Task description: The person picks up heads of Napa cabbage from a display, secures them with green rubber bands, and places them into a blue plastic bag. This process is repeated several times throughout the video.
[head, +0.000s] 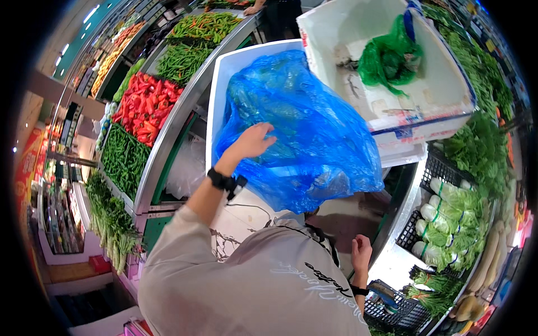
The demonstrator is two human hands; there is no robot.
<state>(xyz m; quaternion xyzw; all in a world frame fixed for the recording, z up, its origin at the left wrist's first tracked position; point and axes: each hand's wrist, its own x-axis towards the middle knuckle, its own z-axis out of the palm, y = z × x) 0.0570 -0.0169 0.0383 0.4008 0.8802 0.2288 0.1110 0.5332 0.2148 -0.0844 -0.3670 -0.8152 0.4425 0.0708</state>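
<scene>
A large blue plastic bag (294, 122) fills the white foam box (213, 126) in front of me and drapes over its near edge. Something greenish shows dimly through the film, too blurred to name. My left hand (254, 140) is over the bag's left side with fingers loosely spread and nothing in them; whether it touches the film I cannot tell. Down by my right side, away from the box, hangs my right hand (360, 252); its fingers are curled, and nothing shows in them.
A second white foam box (437, 84) holding a green mesh bag (391, 59) stands tilted at the upper right. Red peppers (147, 107) and green chillies (126, 157) line the left stand. Bundled Chinese cabbages (441, 222) lie at right. Another person's hand (252, 10) rests at the top.
</scene>
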